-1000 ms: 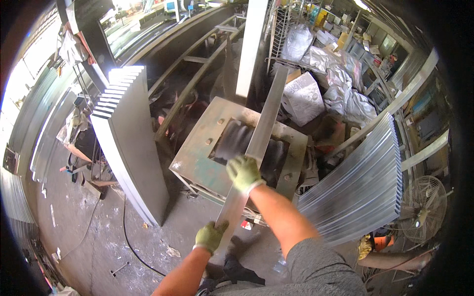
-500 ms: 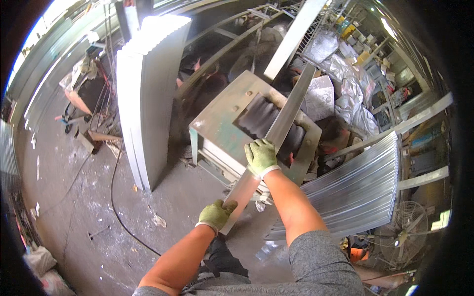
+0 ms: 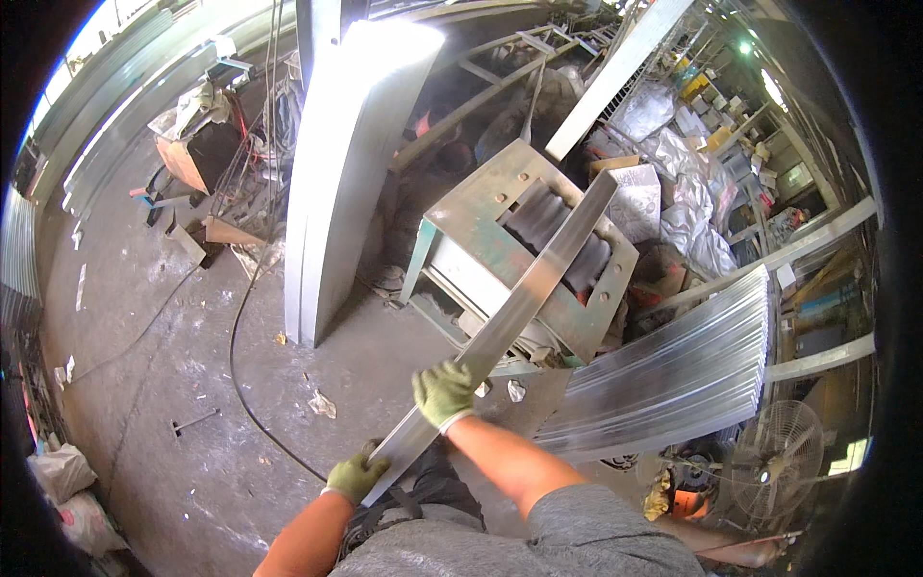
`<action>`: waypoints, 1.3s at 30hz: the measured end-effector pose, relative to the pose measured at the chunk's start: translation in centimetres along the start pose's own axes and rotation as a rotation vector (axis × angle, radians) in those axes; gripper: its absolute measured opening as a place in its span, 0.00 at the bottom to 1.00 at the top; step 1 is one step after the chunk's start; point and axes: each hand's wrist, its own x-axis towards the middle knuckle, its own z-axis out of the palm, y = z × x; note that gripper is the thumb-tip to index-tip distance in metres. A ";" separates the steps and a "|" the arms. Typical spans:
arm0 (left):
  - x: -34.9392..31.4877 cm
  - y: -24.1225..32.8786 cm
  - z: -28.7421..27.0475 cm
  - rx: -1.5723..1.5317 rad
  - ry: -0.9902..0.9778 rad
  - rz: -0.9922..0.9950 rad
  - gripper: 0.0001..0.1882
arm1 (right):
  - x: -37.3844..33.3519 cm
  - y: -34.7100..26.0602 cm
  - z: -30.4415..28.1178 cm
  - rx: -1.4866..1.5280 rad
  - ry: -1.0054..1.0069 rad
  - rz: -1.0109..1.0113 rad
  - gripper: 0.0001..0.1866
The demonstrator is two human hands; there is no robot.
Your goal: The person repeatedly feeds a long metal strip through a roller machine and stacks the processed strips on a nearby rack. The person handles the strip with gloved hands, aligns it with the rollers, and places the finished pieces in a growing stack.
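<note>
A long, flat metal strip (image 3: 527, 306) slants from near my body up across a machine (image 3: 461, 216) with a worn green and bare-metal top. Dark rollers (image 3: 535, 213) show in the machine's opening, partly hidden under the strip. My left hand (image 3: 357, 477), in a green work glove, is closed around the strip's near end. Farther up, my right hand (image 3: 445, 392), gloved the same way, grips the strip's edge between the machine and my left hand. The strip's far end reaches past the machine's far edge.
A tall stack of pale metal panels (image 3: 351, 163) stands upright left of the machine. To the right lies a pile of shiny metal strips (image 3: 673, 370), with a round fan (image 3: 777, 457) beyond it. A dark cable (image 3: 234, 361) runs over the floor at left.
Both hands have drawn the strip toward my body, down and left. My right hand has come off from over the machine's near edge. The view has shifted somewhat.
</note>
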 end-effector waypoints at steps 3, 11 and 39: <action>-3.1 -6.8 0.6 0.029 0.029 -0.073 0.40 | -3.9 -6.3 1.6 0.062 -0.141 -0.010 0.17; -10.9 -24.8 -0.1 -0.052 -0.109 -0.129 0.38 | -11.6 -13.6 3.6 0.310 -0.500 -0.579 0.26; 2.0 10.9 -4.0 0.145 0.004 0.312 0.29 | 10.2 11.0 -9.6 0.066 0.011 -0.124 0.33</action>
